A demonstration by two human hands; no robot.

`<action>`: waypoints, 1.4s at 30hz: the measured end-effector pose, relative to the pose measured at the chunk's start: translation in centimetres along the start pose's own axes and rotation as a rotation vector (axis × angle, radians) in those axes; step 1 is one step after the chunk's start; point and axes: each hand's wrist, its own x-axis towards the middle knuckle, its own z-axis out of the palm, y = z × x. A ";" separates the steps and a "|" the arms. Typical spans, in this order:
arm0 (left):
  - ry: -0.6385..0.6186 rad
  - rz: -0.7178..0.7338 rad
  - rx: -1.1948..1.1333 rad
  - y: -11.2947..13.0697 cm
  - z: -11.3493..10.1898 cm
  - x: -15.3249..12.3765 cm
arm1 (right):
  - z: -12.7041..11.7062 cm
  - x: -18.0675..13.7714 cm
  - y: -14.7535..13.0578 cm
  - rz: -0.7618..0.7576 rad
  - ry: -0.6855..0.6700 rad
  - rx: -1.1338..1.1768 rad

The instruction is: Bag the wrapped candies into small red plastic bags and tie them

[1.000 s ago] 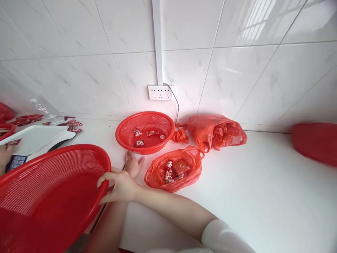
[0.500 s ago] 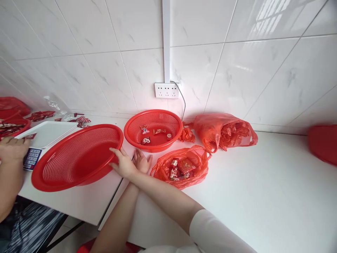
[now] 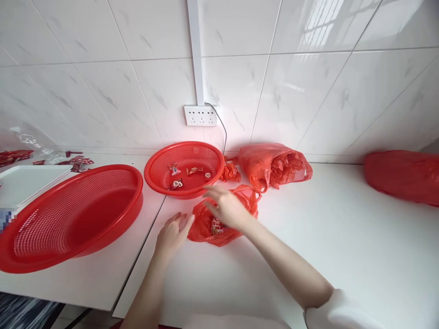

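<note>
My right hand (image 3: 225, 208) hovers open over the near red plastic bag (image 3: 206, 226) of wrapped candies, fingers spread and slightly blurred. My left hand (image 3: 174, 232) lies open on the white counter, its fingertips at the bag's left edge. Just behind the bag stands a small red mesh basket (image 3: 161, 171) with a few candies in it. A large, empty red mesh basket (image 3: 44, 249) rests on the table to the left, apart from both hands.
A second red bag (image 3: 260, 167) full of red wrappers lies against the tiled wall, a crumpled red scrap (image 3: 230, 172) beside it. More red plastic (image 3: 401, 176) sits far right. A white tray (image 3: 24, 183) and red packets are at far left. A wall socket (image 3: 200, 115) with a cord hangs above.
My right hand let go of the large basket's rim and swung right over the candy bag. The large basket now rests flat on the left table. The other person's hand has left the view.
</note>
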 end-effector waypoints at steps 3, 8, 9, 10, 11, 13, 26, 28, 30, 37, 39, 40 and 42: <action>-0.080 0.018 0.064 0.1 -0.3 -1.9 | -3.5 -1.8 5.1 0.382 0.031 -0.312; -0.095 -0.035 -0.183 1.0 -1.6 -2.2 | -6.3 -4.8 9.8 0.687 -0.208 -0.496; -0.068 -0.045 -0.247 1.4 -2.1 -1.9 | -6.8 -5.1 10.0 0.696 -0.204 -0.494; -0.034 -0.051 -0.291 1.9 -2.6 -1.6 | -7.4 -5.3 10.0 0.696 -0.187 -0.491; 0.001 -0.052 -0.315 2.4 -3.2 -1.3 | -8.1 -5.4 9.8 0.692 -0.169 -0.490; 0.052 -0.040 -0.344 3.7 -4.6 -0.5 | -9.6 -5.2 9.0 0.675 -0.126 -0.496; 0.117 0.349 -0.950 8.4 -9.3 1.2 | -13.9 -6.2 3.7 0.087 0.534 0.504; 0.020 0.390 -0.970 6.4 -7.6 1.0 | -11.1 -8.1 4.7 0.074 0.549 0.545; -0.103 0.459 -0.937 4.4 -5.7 1.0 | -8.1 -10.2 5.7 0.119 0.499 0.581; -0.429 0.489 -0.564 3.9 -1.0 2.0 | -1.8 -12.6 6.5 0.474 0.545 0.620; -0.467 0.474 -0.598 5.7 -0.2 2.4 | -1.7 -11.2 6.1 0.545 0.578 0.632; -0.503 0.460 -0.610 6.6 0.1 2.6 | -1.7 -10.3 5.8 0.574 0.574 0.642; -0.552 0.447 -0.587 8.5 0.4 2.9 | -2.1 -8.6 5.3 0.607 0.491 0.714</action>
